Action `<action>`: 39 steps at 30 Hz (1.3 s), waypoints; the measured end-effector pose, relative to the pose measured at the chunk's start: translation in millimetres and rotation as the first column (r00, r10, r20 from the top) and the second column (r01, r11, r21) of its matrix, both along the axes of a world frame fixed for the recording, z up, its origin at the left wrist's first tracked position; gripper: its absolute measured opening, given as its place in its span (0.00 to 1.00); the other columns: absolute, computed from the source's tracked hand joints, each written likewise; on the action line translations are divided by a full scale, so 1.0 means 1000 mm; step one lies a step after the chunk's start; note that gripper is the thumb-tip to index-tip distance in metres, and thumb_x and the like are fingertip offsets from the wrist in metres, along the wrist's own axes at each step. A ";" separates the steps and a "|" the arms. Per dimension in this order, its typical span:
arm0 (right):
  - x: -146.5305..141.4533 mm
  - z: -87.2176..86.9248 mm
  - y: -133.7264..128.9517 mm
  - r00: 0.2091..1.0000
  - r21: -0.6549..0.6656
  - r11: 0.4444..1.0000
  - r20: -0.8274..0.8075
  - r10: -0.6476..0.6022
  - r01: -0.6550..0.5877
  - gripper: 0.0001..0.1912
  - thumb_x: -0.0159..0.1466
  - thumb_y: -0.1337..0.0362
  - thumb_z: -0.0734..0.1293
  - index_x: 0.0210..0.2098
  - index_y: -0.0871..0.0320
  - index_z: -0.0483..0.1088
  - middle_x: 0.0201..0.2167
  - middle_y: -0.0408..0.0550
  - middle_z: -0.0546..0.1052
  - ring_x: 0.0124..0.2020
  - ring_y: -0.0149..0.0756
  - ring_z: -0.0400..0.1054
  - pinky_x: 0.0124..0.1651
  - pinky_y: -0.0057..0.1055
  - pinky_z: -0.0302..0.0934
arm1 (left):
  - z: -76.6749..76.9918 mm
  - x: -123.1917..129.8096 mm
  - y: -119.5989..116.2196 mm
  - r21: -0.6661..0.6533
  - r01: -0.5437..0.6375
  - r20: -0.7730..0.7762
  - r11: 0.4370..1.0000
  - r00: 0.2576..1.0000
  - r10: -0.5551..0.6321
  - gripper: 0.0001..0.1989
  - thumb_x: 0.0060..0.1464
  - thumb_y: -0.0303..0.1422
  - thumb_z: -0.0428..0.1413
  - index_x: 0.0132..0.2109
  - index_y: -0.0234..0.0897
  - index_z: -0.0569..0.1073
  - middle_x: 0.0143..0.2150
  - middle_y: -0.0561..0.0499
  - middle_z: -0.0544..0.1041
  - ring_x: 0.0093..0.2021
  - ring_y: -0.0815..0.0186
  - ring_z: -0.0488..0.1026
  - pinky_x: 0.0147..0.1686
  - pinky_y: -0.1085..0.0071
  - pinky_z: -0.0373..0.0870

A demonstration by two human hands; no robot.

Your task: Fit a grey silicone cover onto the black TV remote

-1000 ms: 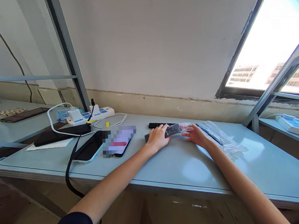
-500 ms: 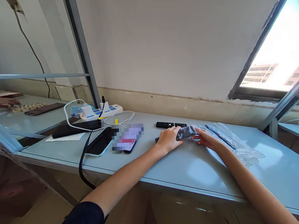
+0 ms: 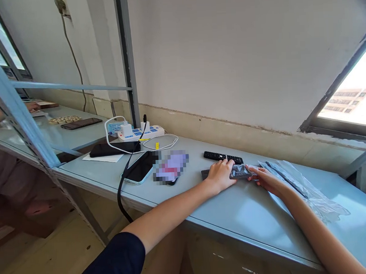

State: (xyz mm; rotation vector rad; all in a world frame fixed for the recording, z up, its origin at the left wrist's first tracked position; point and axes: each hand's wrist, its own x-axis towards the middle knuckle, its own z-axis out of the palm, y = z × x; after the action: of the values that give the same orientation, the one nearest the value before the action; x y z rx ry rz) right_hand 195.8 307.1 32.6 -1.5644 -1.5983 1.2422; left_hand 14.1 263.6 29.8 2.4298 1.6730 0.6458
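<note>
A dark remote control [image 3: 240, 171], partly wrapped in clear plastic, lies across the table between my hands. My left hand [image 3: 221, 175] is wrapped over its middle, and its dark left end sticks out past the fingers. At the other end, my right hand [image 3: 263, 179] pinches the plastic wrapping with thumb and fingers. Just behind my left hand rests a second black remote control [image 3: 223, 157] with rows of buttons. To the right of my right hand are flat clear plastic bags [image 3: 312, 192] with a thin black strip [image 3: 286, 180] on top.
Left on the table [image 3: 266, 230] lie a phone with a blurred screen [image 3: 171, 168], a light-edged phone [image 3: 140, 167], a black strap [image 3: 122, 192] and a black case [image 3: 113, 149]. A white power strip [image 3: 152, 132] stands behind. Another person's hand [image 3: 33, 106] is at the neighbouring table.
The view has swung left, so everything sits further right in the picture. The wrapped remote control, tilted up before, now lies flatter, with more of its left end showing. Both hands keep hold.
</note>
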 end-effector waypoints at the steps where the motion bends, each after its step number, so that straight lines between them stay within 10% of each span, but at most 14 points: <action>1: 0.000 0.001 -0.001 1.000 0.007 1.000 0.014 0.001 -0.001 0.13 0.53 0.51 0.67 0.30 0.53 0.72 0.39 0.50 0.75 0.33 0.37 0.67 0.21 0.28 0.58 | 0.000 0.000 0.000 0.008 0.008 0.004 1.000 1.000 -0.008 0.22 0.51 0.37 0.60 0.51 0.34 0.66 0.50 0.45 0.72 0.50 0.57 0.70 0.47 0.66 0.67; 19: -0.005 0.003 -0.006 0.991 0.041 0.994 0.084 0.102 -0.106 0.21 0.42 0.41 0.69 0.17 0.51 0.65 0.22 0.47 0.72 0.24 0.33 0.63 0.23 0.30 0.58 | 0.001 0.008 -0.003 0.406 0.249 -0.074 0.880 0.968 -0.240 0.09 0.61 0.32 0.51 0.39 0.35 0.76 0.40 0.50 0.75 0.40 0.66 0.70 0.42 0.69 0.62; 39: -0.003 -0.001 -0.003 0.995 0.019 0.995 0.034 0.097 -0.098 0.20 0.44 0.44 0.71 0.23 0.54 0.70 0.23 0.45 0.71 0.27 0.32 0.65 0.25 0.26 0.62 | 0.000 0.008 -0.008 0.099 0.112 -0.020 0.989 0.994 -0.111 0.24 0.53 0.43 0.57 0.52 0.34 0.66 0.50 0.44 0.70 0.51 0.57 0.67 0.52 0.63 0.62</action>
State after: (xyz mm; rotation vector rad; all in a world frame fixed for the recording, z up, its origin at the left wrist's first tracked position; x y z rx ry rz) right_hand 193.3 304.3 31.6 -1.5173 -1.7210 1.2527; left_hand 22.5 255.3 29.7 2.5807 1.5315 0.7133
